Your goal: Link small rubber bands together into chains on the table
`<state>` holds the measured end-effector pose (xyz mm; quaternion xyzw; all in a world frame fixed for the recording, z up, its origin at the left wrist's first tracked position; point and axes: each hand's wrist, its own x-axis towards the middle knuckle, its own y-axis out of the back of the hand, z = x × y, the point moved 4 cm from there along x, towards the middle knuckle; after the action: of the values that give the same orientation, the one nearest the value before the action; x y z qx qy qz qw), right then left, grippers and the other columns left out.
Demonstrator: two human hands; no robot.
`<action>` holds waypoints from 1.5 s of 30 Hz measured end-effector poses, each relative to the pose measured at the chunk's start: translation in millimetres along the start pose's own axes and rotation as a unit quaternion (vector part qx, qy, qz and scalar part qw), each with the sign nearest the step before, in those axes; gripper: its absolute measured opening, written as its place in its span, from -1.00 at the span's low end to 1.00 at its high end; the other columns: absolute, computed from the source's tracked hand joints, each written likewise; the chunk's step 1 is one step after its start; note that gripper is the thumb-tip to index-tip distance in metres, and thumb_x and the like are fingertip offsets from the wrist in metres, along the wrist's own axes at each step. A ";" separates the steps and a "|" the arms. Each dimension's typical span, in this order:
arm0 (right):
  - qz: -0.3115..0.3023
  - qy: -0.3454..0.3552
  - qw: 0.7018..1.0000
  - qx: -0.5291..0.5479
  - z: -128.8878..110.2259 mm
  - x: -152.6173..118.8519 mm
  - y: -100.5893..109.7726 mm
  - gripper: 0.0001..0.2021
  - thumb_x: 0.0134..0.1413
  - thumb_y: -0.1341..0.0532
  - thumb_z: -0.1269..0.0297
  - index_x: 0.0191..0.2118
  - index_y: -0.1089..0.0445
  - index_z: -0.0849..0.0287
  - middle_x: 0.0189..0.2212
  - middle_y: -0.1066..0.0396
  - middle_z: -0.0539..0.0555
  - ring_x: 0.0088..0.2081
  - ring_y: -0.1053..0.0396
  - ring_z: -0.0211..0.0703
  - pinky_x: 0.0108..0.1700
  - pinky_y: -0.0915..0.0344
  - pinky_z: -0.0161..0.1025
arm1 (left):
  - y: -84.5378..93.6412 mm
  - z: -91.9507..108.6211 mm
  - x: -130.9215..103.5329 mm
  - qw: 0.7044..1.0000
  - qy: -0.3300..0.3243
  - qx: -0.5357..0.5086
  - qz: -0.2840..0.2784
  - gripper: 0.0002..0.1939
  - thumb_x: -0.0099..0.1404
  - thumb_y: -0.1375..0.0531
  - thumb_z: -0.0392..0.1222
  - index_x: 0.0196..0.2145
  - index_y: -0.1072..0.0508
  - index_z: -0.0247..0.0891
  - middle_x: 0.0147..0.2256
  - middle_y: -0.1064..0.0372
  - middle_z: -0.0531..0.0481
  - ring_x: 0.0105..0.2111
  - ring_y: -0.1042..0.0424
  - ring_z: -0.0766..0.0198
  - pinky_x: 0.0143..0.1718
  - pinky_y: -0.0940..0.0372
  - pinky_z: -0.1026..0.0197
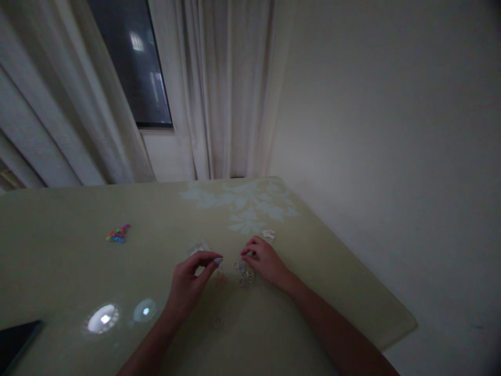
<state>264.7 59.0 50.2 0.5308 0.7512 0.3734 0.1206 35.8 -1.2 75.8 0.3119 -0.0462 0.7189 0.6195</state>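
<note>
My left hand (188, 279) pinches a small whitish piece (218, 260) between thumb and forefinger; its kind is too small to tell. Close by on the right, my right hand (266, 261) has its thumb and fingertips drawn together, and whatever they may hold is too small to make out. Between and just below the hands lies a loose cluster of small pale rings (240, 282). A few orange-tinted rings (219, 280) lie by the left fingertips, and a single ring (218, 321) lies nearer to me. Behind the left hand is a clear, crumpled-looking plastic piece (199, 246).
All this is on a pale green table (70, 271) with a white flower pattern. Small white pieces (269, 234) lie beyond my right hand. A multicoloured pile of small pieces (118, 234) is to the left. A dark flat object (18, 342) sits at the lower left corner.
</note>
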 end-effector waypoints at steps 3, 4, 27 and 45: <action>-0.009 0.007 1.000 -0.008 0.2 0.3 -2.6 -0.89 0.11 -0.42 0.48 -0.24 -0.61 0.16 -0.19 -0.41 0.07 -0.18 -0.39 -0.17 -0.09 -0.30 -0.23 | -1.2 -2.1 -0.6 1.000 0.005 -0.003 -0.006 -0.90 0.32 -0.33 -0.13 -0.24 -0.66 -0.13 -0.31 -0.66 0.00 -0.33 -0.63 0.22 -0.27 -0.47 0.27; -0.017 0.012 1.000 -0.012 -0.2 0.1 -3.3 -0.89 0.10 -0.43 0.47 -0.24 -0.61 0.16 -0.18 -0.41 0.07 -0.16 -0.39 -0.15 -0.07 -0.30 -0.22 | -1.4 -2.4 -0.6 1.000 0.005 -0.004 -0.007 -0.90 0.32 -0.32 -0.13 -0.24 -0.66 -0.13 -0.30 -0.67 0.00 -0.32 -0.63 0.22 -0.27 -0.47 0.27; -0.014 0.059 0.989 -0.133 -17.2 -3.9 -0.9 -0.88 0.13 -0.22 0.51 -0.25 -0.35 0.16 -0.31 -0.39 0.06 -0.28 -0.30 -0.13 -0.17 -0.24 -0.20 | -0.2 1.1 -0.9 1.000 0.006 -0.007 -0.009 -0.90 0.31 -0.31 -0.17 -0.24 -0.66 -0.12 -0.31 -0.66 0.01 -0.34 -0.62 0.23 -0.28 -0.47 0.28; -0.008 -0.024 0.936 0.350 -52.0 -18.0 -11.3 -0.82 0.13 -0.39 0.21 -0.28 -0.42 0.18 -0.44 -0.49 -0.01 -0.41 -0.47 -0.22 -0.30 -0.35 -0.27 | -13.4 8.4 -6.0 0.991 -0.086 -0.065 -0.074 -0.84 0.35 -0.31 -0.30 -0.19 -0.68 -0.10 -0.30 -0.64 -0.03 -0.30 -0.61 0.23 -0.24 -0.47 0.29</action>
<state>234.0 18.8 74.5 0.5422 0.8354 0.0735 -0.0521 51.6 -7.1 75.2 0.3342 -0.1229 0.6367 0.6839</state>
